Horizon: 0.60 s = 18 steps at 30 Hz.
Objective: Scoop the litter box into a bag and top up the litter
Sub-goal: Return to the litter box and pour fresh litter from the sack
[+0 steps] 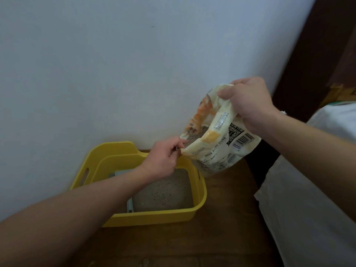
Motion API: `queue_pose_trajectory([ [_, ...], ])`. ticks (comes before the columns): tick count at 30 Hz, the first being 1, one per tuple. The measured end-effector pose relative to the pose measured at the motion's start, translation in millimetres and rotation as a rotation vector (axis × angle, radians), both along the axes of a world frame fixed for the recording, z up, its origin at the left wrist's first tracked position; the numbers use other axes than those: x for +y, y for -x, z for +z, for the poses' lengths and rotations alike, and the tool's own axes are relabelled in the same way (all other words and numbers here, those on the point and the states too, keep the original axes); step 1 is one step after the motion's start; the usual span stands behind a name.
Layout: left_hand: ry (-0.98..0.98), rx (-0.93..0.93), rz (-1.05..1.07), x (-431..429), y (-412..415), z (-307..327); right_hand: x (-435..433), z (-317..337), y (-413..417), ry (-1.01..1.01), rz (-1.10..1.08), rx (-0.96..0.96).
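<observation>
Gripping the litter bag (pixel 217 139), both hands are clamped on it: right hand (pixel 248 101) bunching its top, left hand (pixel 165 158) pinching a lower corner, above the yellow litter box (pixel 154 216) sitting on the wooden floor (pixel 221 237) by a white wall (pixel 115 64).

Dim, soft light; wide-angle edge distortion

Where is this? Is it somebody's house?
Probably yes, a room in a home, maybe a bedroom corner. A yellow litter box sits on a wooden floor against a plain white wall, and white bedding lies on the right. Two hands hold a litter bag.
</observation>
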<state>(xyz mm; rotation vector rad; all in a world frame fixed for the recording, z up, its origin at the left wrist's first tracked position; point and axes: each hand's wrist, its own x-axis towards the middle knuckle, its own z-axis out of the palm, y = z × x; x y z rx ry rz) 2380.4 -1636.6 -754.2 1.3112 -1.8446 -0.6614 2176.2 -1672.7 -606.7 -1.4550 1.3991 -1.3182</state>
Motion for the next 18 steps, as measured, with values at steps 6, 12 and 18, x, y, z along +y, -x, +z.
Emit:
queue_pose_trajectory([
  [6,0.050,-0.053,-0.045,0,-2,26,5,15,6,0.041,-0.001,-0.062],
  [12,0.155,-0.056,-0.009,-4,-17,60,3,21,12,0.045,-0.026,-0.191],
  [18,0.126,-0.160,0.022,2,-37,54,0,-4,6,-0.015,-0.005,-0.099],
])
